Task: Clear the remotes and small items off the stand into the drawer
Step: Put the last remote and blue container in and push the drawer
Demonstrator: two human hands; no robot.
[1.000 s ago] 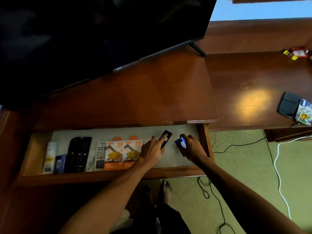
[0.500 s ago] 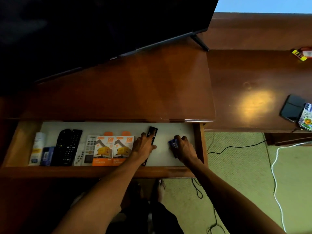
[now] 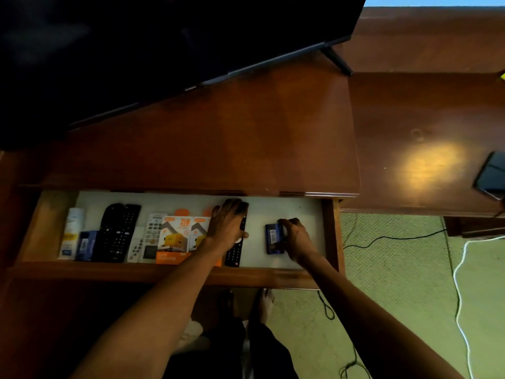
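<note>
The drawer (image 3: 332, 236) of the wooden stand (image 3: 218, 138) is pulled out, with a pale floor. My left hand (image 3: 228, 224) lies flat on a slim black remote (image 3: 235, 254) that rests on the drawer floor, lengthwise front to back. My right hand (image 3: 296, 236) grips the right edge of a small blue box (image 3: 272, 239) lying on the drawer floor. Lined up to the left are two orange boxes (image 3: 177, 236), a white remote (image 3: 149, 239), two black remotes (image 3: 117, 232), a second blue box (image 3: 86, 244) and a white tube (image 3: 70, 231).
A large dark TV (image 3: 164, 42) stands on the stand top. A lower wooden desk (image 3: 426, 138) adjoins on the right with a black device (image 3: 492, 175) at its edge. Black cable (image 3: 382, 237) and white cable (image 3: 461, 283) run over the green carpet. My bare feet (image 3: 265, 303) are below the drawer.
My left hand has laid the slim black remote down beside the orange boxes and now presses on it. My right hand has set the blue box flat on the drawer floor.
</note>
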